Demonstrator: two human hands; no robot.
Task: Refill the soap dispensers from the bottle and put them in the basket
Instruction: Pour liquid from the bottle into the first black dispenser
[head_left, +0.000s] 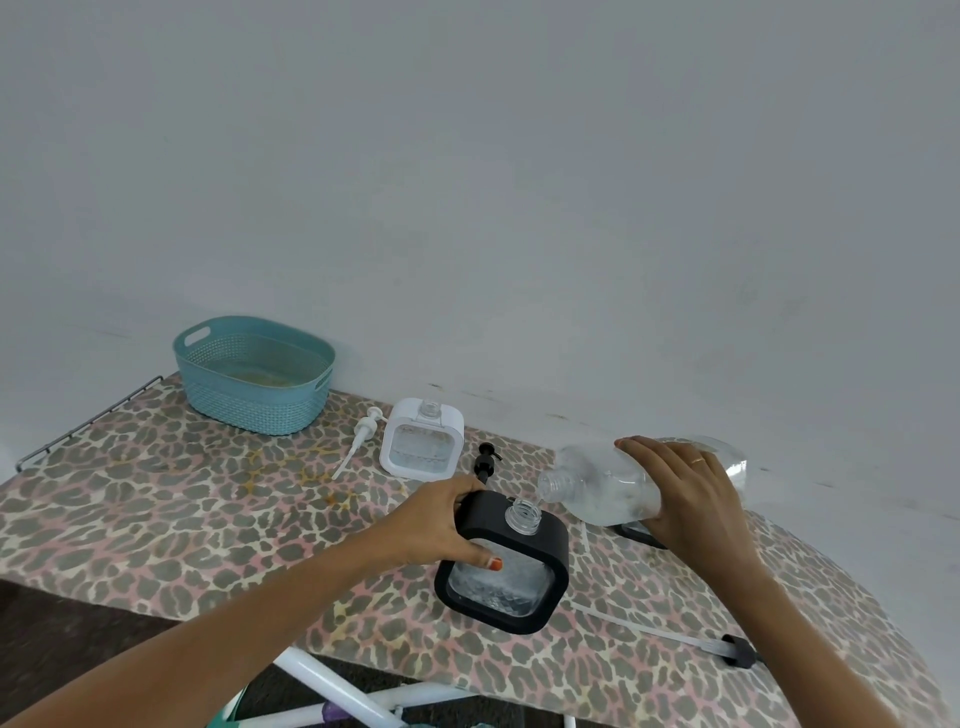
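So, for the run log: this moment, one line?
left hand: grips black dispenser | right hand: tips bottle toward its open neck | white dispenser: uncapped, outside basket

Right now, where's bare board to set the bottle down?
Bare patch: ironing board in front of the teal basket, left of the left hand. Crowded around white dispenser, black pump, black dispenser; pump tube lies across near right.
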